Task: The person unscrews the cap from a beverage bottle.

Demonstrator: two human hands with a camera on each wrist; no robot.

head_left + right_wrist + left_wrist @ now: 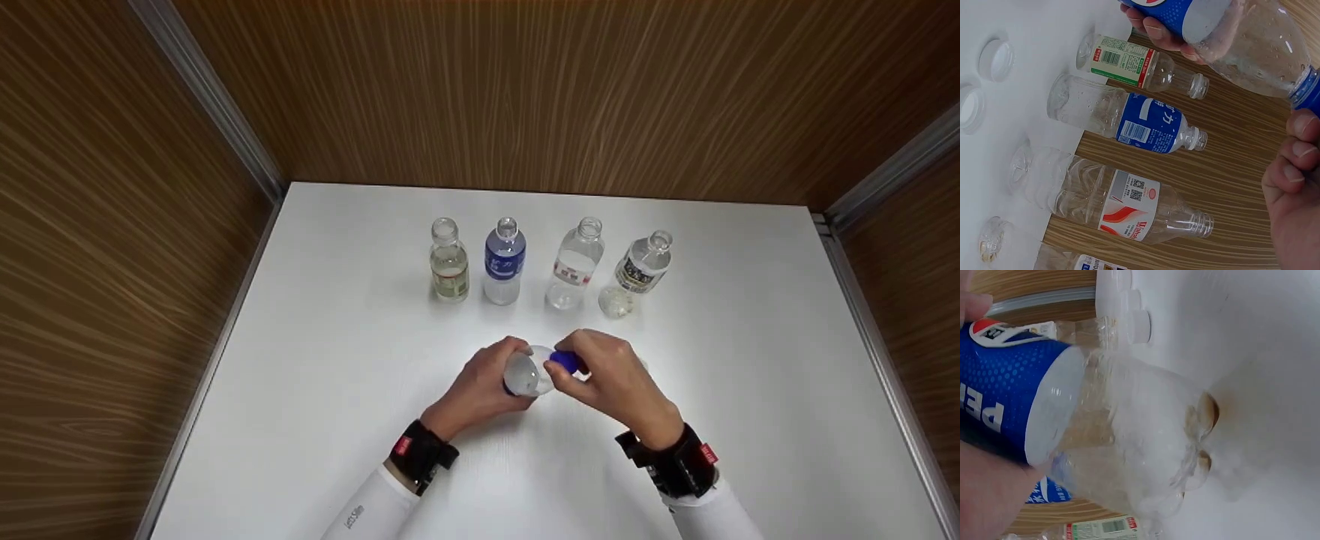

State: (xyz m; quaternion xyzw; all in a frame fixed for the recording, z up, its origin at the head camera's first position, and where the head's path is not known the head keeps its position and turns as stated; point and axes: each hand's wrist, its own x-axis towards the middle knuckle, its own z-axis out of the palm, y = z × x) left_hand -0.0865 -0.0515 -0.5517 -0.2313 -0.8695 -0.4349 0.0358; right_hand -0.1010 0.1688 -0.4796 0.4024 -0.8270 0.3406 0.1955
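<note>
My left hand [480, 382] grips a clear plastic Pepsi bottle [1145, 433] around its blue label [1010, 391]. The base of the bottle is close over the white table, with brownish tint at its feet. At the top of that bottle, my right hand [611, 375] pinches a blue bottle cap [564, 362] between thumb and curled fingers. In the right wrist view the cap sits at the mouth of the bottle, partly hidden by the fingertips. The bottle looks empty apart from droplets on its wall.
Behind the hands stand uncapped bottles: a green-labelled one [450, 274], a blue-labelled one [504, 262], a red-and-white-labelled one [574, 266] and a dark-labelled one [643, 266]. White caps [997, 60] lie on the table [337, 315]. Wood-grain panels [525, 97] enclose it.
</note>
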